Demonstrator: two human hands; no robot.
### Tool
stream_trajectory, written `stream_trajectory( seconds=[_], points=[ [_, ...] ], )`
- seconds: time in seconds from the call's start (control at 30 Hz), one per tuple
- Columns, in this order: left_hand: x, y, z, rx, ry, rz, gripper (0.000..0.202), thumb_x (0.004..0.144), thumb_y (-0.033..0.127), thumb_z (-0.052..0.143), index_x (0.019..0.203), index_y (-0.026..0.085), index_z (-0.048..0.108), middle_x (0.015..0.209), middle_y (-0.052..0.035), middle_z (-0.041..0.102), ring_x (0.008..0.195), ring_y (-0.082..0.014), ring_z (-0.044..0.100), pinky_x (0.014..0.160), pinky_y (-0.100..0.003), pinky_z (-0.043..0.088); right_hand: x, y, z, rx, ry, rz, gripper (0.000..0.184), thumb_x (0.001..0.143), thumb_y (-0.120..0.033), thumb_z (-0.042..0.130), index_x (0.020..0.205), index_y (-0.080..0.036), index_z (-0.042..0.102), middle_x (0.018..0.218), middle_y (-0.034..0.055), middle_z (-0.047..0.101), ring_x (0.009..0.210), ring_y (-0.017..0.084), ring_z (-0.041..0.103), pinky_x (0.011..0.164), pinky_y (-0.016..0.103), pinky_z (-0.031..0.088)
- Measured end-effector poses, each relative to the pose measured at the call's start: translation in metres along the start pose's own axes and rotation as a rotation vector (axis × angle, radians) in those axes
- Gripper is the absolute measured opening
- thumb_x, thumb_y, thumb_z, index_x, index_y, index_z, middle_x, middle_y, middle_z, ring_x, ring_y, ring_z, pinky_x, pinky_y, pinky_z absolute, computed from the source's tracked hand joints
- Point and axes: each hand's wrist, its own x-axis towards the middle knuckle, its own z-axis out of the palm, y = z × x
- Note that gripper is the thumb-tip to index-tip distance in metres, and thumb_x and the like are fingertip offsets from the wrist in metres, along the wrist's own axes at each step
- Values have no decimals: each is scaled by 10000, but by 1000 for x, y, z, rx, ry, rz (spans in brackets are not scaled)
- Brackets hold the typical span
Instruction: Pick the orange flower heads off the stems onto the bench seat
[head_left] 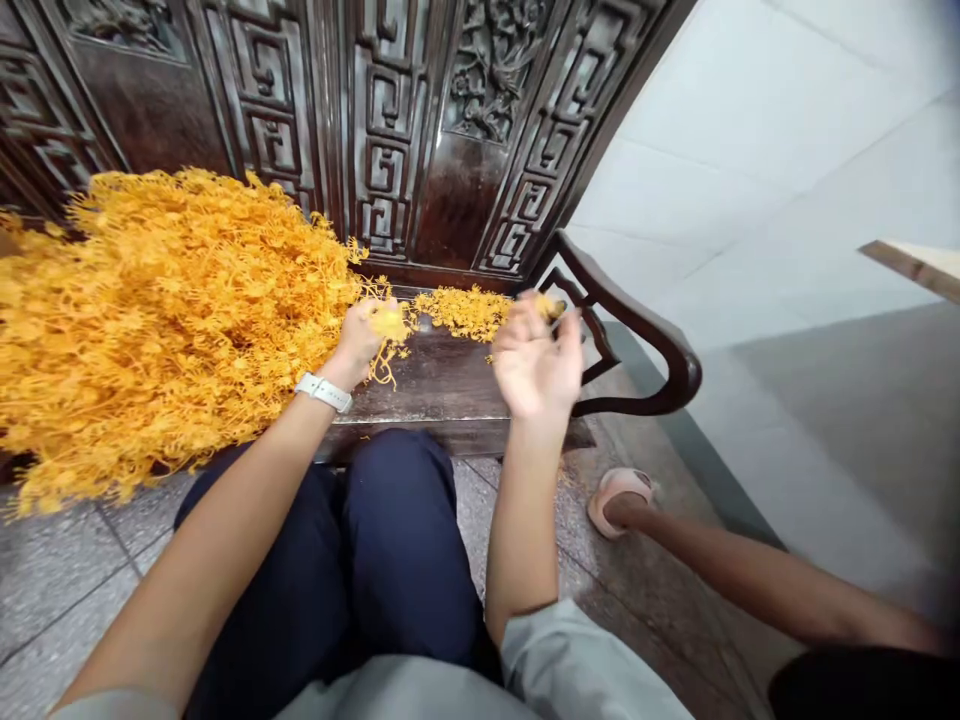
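A large heap of yellow-orange, curly, flower-like strands [187, 300] fills the left of the wooden bench. My left hand [362, 338] is at the heap's right edge, with its fingers closed on a small yellow bunch [388, 322] whose thin stems dangle below. A smaller pile of yellow pieces [469, 312] lies on the bench seat between my hands. Just right of that pile, my right hand [536, 360] is turned palm up with thumb and fingers apart, slightly blurred. Behind its fingers shows a yellow bit with a dark end [553, 306]; I cannot tell whether they touch.
The dark bench [442, 375] has a tall carved back [390, 130] and a curved armrest [675, 370] at the right. Another person's leg, with a pink slipper [622, 497], is on the right. A board edge [911, 265] juts in at far right.
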Motion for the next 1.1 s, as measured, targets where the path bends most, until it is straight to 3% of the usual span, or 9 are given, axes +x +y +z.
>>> stream_trajectory(
  seconds=[0.1,0.2,0.27,0.43,0.57,0.7,0.8,0.93,1.1],
  points=[
    [-7,-3,3,48,-5,5,386,938,470,689,725,235,469,572,78,332,507,-109,271,501,-256,231,-6,18,19,114,369,378,826,899,-900,380,1125,-177,709,968,141,756,514,135,512,447,300,363],
    [-13,-8,10,104,-57,36,373,953,446,680,727,223,483,619,66,359,547,-112,294,536,-258,238,-31,19,31,-19,455,514,623,935,-737,560,1057,-155,745,786,64,717,457,81,403,432,256,236],
    [-17,-10,16,145,-100,72,368,957,442,677,734,219,489,645,58,370,575,-121,306,555,-264,240,-44,21,36,-115,399,494,556,947,-691,595,1004,-159,749,769,43,691,497,86,428,450,253,265],
    [-28,-7,26,260,-225,210,357,989,498,624,784,218,542,660,37,406,619,-153,344,580,-289,273,-57,45,43,-260,292,430,492,902,-612,749,1182,-214,675,855,0,681,633,106,529,585,256,434],
    [-36,-2,26,272,-290,250,330,1004,485,607,824,210,579,640,44,395,610,-151,337,581,-293,278,-58,53,47,-71,398,406,376,935,-567,736,913,-206,635,681,-43,574,527,75,418,505,244,331],
    [-37,-2,25,270,-314,259,387,989,544,634,813,205,566,654,48,404,599,-136,330,577,-283,282,-55,42,49,222,473,330,332,890,-533,807,935,-236,667,596,-85,421,473,62,295,465,245,245],
    [-40,0,26,175,-486,155,477,970,655,626,813,209,560,631,62,394,557,-121,314,558,-275,289,-52,36,48,308,476,313,312,889,-535,798,921,-253,669,568,-93,346,466,67,263,463,249,249],
    [-51,9,26,220,-759,156,478,960,652,649,829,192,667,679,22,566,614,-134,476,632,-284,383,-50,36,39,314,662,389,304,806,-426,833,913,-257,605,755,-42,581,528,67,386,481,239,325],
    [-60,11,24,435,-712,358,329,973,520,699,937,208,796,917,-35,779,866,-207,637,835,-341,458,-54,35,30,386,687,424,281,787,-288,807,920,-247,563,881,-32,639,704,78,583,578,205,444]
  ],
)
